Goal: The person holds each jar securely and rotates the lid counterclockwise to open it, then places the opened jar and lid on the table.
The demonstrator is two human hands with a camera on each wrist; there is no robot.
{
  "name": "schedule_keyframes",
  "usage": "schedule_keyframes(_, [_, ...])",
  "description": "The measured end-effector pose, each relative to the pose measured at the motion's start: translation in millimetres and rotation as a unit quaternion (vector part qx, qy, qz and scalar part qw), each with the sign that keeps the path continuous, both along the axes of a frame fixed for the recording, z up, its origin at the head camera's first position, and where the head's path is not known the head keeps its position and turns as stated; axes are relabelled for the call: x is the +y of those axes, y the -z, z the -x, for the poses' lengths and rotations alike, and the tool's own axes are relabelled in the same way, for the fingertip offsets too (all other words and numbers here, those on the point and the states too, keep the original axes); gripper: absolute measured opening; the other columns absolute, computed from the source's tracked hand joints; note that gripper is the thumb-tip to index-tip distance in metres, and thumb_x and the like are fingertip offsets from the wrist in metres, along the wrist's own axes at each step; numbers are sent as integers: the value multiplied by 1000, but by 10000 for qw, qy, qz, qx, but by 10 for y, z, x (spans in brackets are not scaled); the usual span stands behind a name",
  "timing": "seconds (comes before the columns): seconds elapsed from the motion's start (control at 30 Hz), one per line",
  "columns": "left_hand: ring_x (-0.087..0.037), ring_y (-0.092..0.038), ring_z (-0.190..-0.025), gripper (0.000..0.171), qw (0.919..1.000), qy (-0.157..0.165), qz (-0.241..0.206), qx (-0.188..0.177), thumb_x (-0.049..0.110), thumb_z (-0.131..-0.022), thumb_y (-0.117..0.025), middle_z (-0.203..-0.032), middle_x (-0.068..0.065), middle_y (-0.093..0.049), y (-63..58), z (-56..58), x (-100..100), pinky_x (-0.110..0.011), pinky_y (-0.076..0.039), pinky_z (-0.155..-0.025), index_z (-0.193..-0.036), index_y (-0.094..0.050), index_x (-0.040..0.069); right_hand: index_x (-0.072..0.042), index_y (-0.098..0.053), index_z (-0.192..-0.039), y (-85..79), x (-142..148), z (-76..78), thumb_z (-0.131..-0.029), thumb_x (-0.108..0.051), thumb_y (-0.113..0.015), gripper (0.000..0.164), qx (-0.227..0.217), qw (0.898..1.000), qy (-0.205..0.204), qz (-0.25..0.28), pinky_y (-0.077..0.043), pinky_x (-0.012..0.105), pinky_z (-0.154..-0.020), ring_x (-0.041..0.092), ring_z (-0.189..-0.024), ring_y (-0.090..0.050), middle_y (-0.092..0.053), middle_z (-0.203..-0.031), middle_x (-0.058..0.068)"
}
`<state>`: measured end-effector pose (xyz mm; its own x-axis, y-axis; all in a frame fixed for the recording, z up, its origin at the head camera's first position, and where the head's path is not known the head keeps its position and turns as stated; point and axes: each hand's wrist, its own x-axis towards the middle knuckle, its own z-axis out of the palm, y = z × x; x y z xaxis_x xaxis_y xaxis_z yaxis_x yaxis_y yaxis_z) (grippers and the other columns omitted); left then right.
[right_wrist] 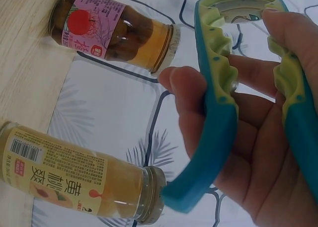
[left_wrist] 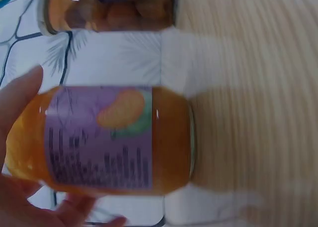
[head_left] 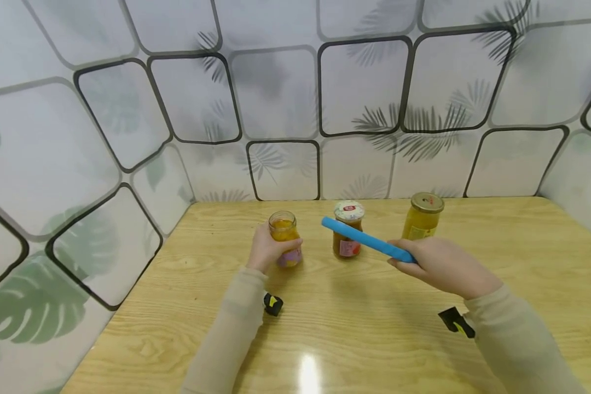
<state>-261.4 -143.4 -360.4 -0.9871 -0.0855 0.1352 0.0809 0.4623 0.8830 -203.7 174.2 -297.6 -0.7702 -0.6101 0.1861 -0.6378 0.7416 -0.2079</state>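
My left hand (head_left: 268, 249) grips an open glass jar of orange fruit (head_left: 284, 235) near its upper part, thumb on one side and fingers on the other. The jar stands upright on the table without a lid, and its purple label (left_wrist: 99, 137) faces the left wrist camera. Above the table, my right hand (head_left: 443, 265) holds a blue jar opener (head_left: 366, 238) with light green toothed inner edges. In the right wrist view a round metal lid (right_wrist: 241, 13) shows inside the opener's curved end.
Between the hands stands a jar of dark red fruit (head_left: 347, 230) with a patterned lid. Behind my right hand is a yellow peach jar (head_left: 422, 216) with a gold lid. A patterned wall (head_left: 285, 169) borders the wooden table (head_left: 177, 306) at the back and sides.
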Motion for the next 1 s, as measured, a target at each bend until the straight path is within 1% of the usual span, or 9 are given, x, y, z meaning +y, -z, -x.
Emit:
schedule_keyframes(0.13, [-24,-55,-94,65,9967,66,812,43,34,-67,-77,-107,-11,-54,-49,-15,-57,-37,-45,-84,-117,-48,4,-10,-58,-114,5,4,17,-91,-40,-47,39,-62,10000,39,39,-35,25,-49,3,-52,-37,-47,-68,-13])
schedule_keyframes(0.2, [-25,-56,-94,67,9957,46,921,73,33,-66,-78,-107,-11,-56,-69,-20,-70,-37,-45,-84,-117,-46,4,-9,-58,-114,7,7,19,-91,-40,-47,39,-111,9999,56,63,-35,25,-48,3,-52,-37,-47,-68,-12])
schedule_keyframes(0.37, [-27,-54,-100,68,9950,-257,967,45,31,-65,-79,-112,-14,-54,-82,-8,-80,-36,-45,-85,-116,-42,5,-10,-57,-105,6,6,20,-92,-41,-45,35,-306,9993,32,223,-35,25,-47,4,-50,-36,-44,-65,-10])
schedule_keyframes(0.47, [-27,-53,-101,63,9952,-381,899,88,29,-67,-78,-114,-14,-54,-72,5,-79,-35,-46,-84,-115,-45,5,-10,-52,-94,-2,9,21,-93,-40,-44,31,-702,9962,94,514,-35,26,-46,7,-49,-35,-41,-62,-6])
schedule_keyframes(0.57, [-27,-52,-101,58,9961,-382,748,256,25,-68,-77,-114,-14,-54,-60,16,-73,-36,-45,-84,-114,-48,4,-10,-46,-88,-2,13,26,-94,-38,-43,29,-1083,9904,222,835,-36,27,-46,11,-50,-37,-43,-63,-2])
schedule_keyframes(0.77, [-30,-52,-107,51,9956,-360,591,635,20,-71,-75,-116,-15,-55,-22,28,-65,-37,-44,-88,-112,-51,2,-9,-45,-88,52,-32,45,-95,-36,-42,28,-1107,9846,242,1335,-37,29,-45,14,-49,-40,-50,-67,-1])
schedule_keyframes(0.83, [-30,-52,-108,51,9957,-339,561,652,20,-73,-74,-119,-16,-54,-8,34,-67,-37,-44,-88,-114,-51,2,-9,-46,-87,77,-66,47,-95,-34,-42,27,-1139,9800,184,1619,-38,29,-44,14,-48,-41,-51,-65,-2])
schedule_keyframes(0.9, [-31,-52,-109,51,9960,-305,572,623,20,-74,-72,-121,-17,-53,-7,38,-75,-37,-44,-87,-116,-50,2,-8,-47,-88,104,-110,50,-96,-32,-41,26,-1312,9716,62,1967,-41,31,-46,15,-49,-45,-53,-65,-1])
schedule_keyframes(1.0, [-32,-51,-110,52,9968,-255,572,502,22,-75,-71,-123,-17,-51,-23,35,-84,-38,-45,-87,-118,-50,3,-3,-50,-91,144,-187,42,-97,-29,-39,28,-1842,9485,-206,2567,-46,33,-52,20,-58,-54,-57,-70,4])
